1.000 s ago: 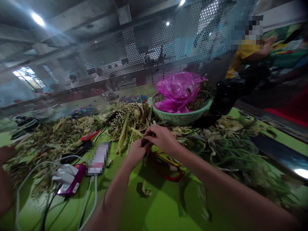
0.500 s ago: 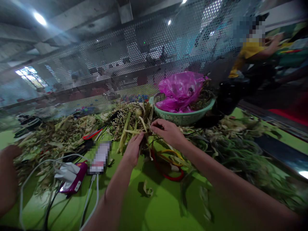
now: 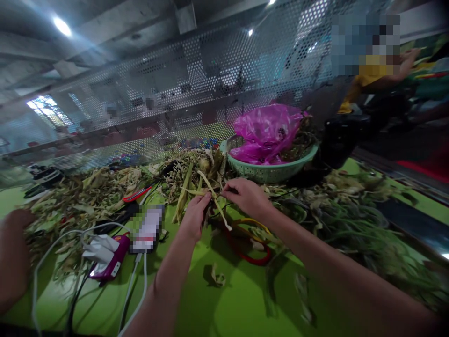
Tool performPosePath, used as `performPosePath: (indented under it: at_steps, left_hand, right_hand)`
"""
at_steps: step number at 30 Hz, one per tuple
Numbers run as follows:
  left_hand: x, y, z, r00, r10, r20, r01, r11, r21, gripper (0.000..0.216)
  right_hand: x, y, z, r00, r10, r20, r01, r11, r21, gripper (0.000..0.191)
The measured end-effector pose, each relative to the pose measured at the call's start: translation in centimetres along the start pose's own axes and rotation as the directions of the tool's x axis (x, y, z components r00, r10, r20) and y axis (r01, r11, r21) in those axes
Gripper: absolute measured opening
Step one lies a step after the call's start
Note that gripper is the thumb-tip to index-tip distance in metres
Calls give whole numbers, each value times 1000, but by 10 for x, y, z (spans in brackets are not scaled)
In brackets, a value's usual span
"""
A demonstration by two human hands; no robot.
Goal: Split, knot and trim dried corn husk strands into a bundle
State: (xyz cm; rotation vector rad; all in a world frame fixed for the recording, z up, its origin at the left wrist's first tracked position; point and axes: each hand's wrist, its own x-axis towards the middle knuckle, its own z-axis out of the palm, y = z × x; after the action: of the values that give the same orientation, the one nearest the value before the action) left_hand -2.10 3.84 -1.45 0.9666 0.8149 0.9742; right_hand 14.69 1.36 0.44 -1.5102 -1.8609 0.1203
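Note:
My left hand [image 3: 195, 213] is closed, thumb against fingers, on withered plant stalks. A thin pale stalk [image 3: 192, 191] sticks out to the left of its fingertips. Another pale stalk [image 3: 218, 206] slants down between the hands. My right hand [image 3: 248, 196] is pinched just to the right of the left fingertips; whatever it grips is too small and dark to make out. Behind the hands lies a heap of dry stalks and leaves [image 3: 182, 171]. Below them, red [image 3: 259, 260] and yellow loops rest on the green table [image 3: 238, 299].
A green colander [image 3: 273, 173] holding a pink plastic bag [image 3: 268, 133] stands behind my right hand. On the left are a phone [image 3: 147, 229], a purple power strip [image 3: 115, 262], white cables and another person's arm [image 3: 14, 257]. Greener leaves [image 3: 358, 224] spread right. Perforated metal panels rise behind.
The pale stalk between my hands has swung lower, its end now hanging below the fingertips. My right hand has dropped slightly. The view has shifted a little.

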Motion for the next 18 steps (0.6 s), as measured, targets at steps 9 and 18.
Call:
performPosePath:
  at_steps: [9,18]
  left_hand:
    - [8,-3,-7,992,73,-107,-84,991,-106,31]
    - [11,-1,-9,985,172,-13,-171,985,21,37]
  right_hand:
    - [-7,-19,-6,985,-42,-167,18,990,-140,16]
    - [-15,-27,20,981,-102,162,115,991,-71,16]
